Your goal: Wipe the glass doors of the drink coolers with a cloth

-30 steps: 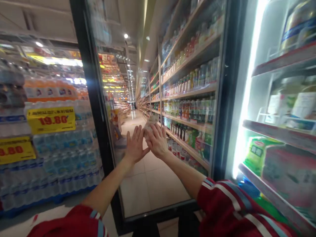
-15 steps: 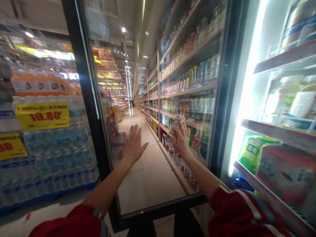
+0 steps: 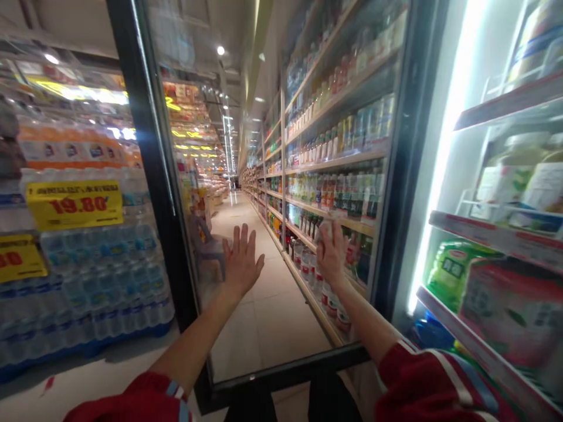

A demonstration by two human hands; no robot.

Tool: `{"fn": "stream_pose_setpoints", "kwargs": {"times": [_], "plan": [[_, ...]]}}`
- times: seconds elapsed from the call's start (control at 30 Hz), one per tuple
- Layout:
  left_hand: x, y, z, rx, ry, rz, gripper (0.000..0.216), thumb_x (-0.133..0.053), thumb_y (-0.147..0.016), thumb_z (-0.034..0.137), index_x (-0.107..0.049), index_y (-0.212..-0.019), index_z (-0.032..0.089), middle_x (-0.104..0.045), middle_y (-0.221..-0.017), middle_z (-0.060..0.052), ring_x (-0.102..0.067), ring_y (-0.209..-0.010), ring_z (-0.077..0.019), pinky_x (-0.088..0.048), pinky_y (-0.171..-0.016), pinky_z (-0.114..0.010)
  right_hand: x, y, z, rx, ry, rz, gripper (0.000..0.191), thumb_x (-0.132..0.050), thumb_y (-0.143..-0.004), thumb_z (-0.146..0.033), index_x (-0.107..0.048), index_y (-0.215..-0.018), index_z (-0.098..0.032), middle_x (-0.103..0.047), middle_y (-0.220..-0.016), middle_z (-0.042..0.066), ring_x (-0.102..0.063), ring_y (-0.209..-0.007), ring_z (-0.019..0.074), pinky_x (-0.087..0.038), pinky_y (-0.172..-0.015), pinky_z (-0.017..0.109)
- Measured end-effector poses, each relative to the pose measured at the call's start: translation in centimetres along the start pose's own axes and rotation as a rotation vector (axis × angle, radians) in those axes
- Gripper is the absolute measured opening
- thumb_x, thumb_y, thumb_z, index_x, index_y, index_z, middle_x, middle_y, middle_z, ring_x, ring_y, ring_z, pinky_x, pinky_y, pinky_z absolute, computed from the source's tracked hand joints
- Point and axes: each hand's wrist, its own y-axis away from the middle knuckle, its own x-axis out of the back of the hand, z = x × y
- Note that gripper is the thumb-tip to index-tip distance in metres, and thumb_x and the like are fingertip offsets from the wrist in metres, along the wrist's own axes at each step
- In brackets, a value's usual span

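Fingers spread apart, our left hand (image 3: 241, 261) lies at the glass door (image 3: 272, 319). The fingers of our right hand (image 3: 333, 258) cover a pale cloth (image 3: 324, 230) at the same pane; blur keeps us from telling whether they clamp it. A second ago our hands meet mid-pane; now they are apart, right hand and cloth shifted rightward. Farther out, bottled-water packs (image 3: 103, 284) stand left, lit cooler shelves (image 3: 492, 230) right.
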Motion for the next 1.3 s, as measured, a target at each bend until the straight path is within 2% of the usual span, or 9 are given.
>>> {"fn": "stream_pose_setpoints", "kwargs": {"times": [0.1,0.23,0.33,0.57,0.8,0.87,1.1,1.17,1.3], "plan": [[-0.3,0.2,1.3,-0.004,0.020,-0.042,0.070,-0.051,-0.083,0.026,-0.021,-0.145,0.014,-0.024,-0.150,-0.019,-0.010,-0.142,-0.0288,-0.007,-0.113,-0.057,0.3,0.8,0.2,-0.032,-0.017,0.017,0.045,-0.040,-0.087,-0.018,-0.049,-0.131,-0.022,-0.029,-0.149,0.014,-0.026,-0.138,0.0274,-0.026,-0.106,0.055],[-0.9,0.6,3.4,-0.068,0.028,-0.110,0.063,-0.050,-0.081,0.023,-0.031,-0.141,0.011,-0.028,-0.149,-0.017,-0.017,-0.141,-0.0274,-0.009,-0.114,-0.055,0.2,2.5,-2.2,0.180,-0.053,-0.148,0.045,-0.045,-0.084,-0.015,-0.052,-0.127,-0.026,-0.034,-0.148,0.008,-0.022,-0.140,0.0245,-0.025,-0.109,0.051],[-1.6,1.1,4.7,-0.155,0.028,-0.149,0.059,-0.048,-0.081,0.021,-0.036,-0.138,0.011,-0.033,-0.147,-0.016,-0.022,-0.140,-0.0261,-0.010,-0.114,-0.053,0.5,3.1,-2.1,0.258,-0.031,-0.200,0.045,-0.047,-0.082,-0.015,-0.053,-0.126,-0.027,-0.038,-0.145,0.007,-0.024,-0.139,0.0242,-0.024,-0.110,0.050],[-3.0,1.8,6.4,-0.168,0.043,-0.151,0.060,-0.044,-0.082,0.022,-0.035,-0.140,0.010,-0.034,-0.146,-0.016,-0.020,-0.141,-0.0262,-0.006,-0.114,-0.054,1.7,3.2,4.0,-0.060,0.055,-0.002,0.052,-0.039,-0.087,-0.016,-0.039,-0.138,-0.024,-0.029,-0.149,0.014,-0.027,-0.138,0.0271,-0.030,-0.104,0.056],[-3.3,2.5,7.9,-0.272,0.073,-0.225,0.056,-0.042,-0.083,0.019,-0.039,-0.138,0.012,-0.034,-0.146,-0.012,-0.024,-0.140,-0.0249,-0.006,-0.115,-0.053,1.2,5.6,0.8,0.146,0.002,-0.182,0.054,-0.042,-0.086,-0.014,-0.039,-0.138,-0.027,-0.032,-0.148,0.010,-0.020,-0.141,0.0251,-0.028,-0.109,0.052],[-3.3,2.9,7.9,-0.295,0.069,-0.245,0.055,-0.042,-0.082,0.018,-0.040,-0.137,0.012,-0.034,-0.146,-0.012,-0.025,-0.139,-0.0249,-0.007,-0.115,-0.052,1.3,5.7,1.2,0.144,0.012,-0.198,0.051,-0.043,-0.086,-0.014,-0.042,-0.136,-0.027,-0.034,-0.148,0.010,-0.021,-0.140,0.0251,-0.026,-0.109,0.052],[-3.6,3.7,7.7,-0.282,0.075,-0.247,0.054,-0.043,-0.083,0.020,-0.041,-0.136,0.010,-0.033,-0.147,-0.011,-0.025,-0.139,-0.0242,-0.007,-0.116,-0.050,2.1,6.4,7.2,-0.200,0.073,0.038,0.053,-0.039,-0.086,-0.015,-0.039,-0.138,-0.021,-0.027,-0.150,0.016,-0.029,-0.136,0.0295,-0.036,-0.100,0.057],[-3.6,3.9,7.9,-0.268,0.081,-0.251,0.054,-0.043,-0.083,0.021,-0.041,-0.136,0.011,-0.034,-0.147,-0.012,-0.024,-0.140,-0.0239,-0.006,-0.116,-0.049,1.9,7.3,6.4,-0.168,0.056,0.017,0.055,-0.038,-0.086,-0.014,-0.036,-0.140,-0.022,-0.024,-0.151,0.015,-0.025,-0.138,0.0286,-0.035,-0.102,0.056],[-3.2,4.6,7.9,-0.249,0.089,-0.234,0.055,-0.045,-0.082,0.020,-0.041,-0.136,0.009,-0.036,-0.145,-0.014,-0.025,-0.139,-0.0246,-0.004,-0.116,-0.048,1.5,9.1,1.6,0.043,0.030,-0.148,0.059,-0.040,-0.084,-0.010,-0.033,-0.141,-0.024,-0.023,-0.152,0.012,-0.017,-0.141,0.0270,-0.030,-0.107,0.052]]}}
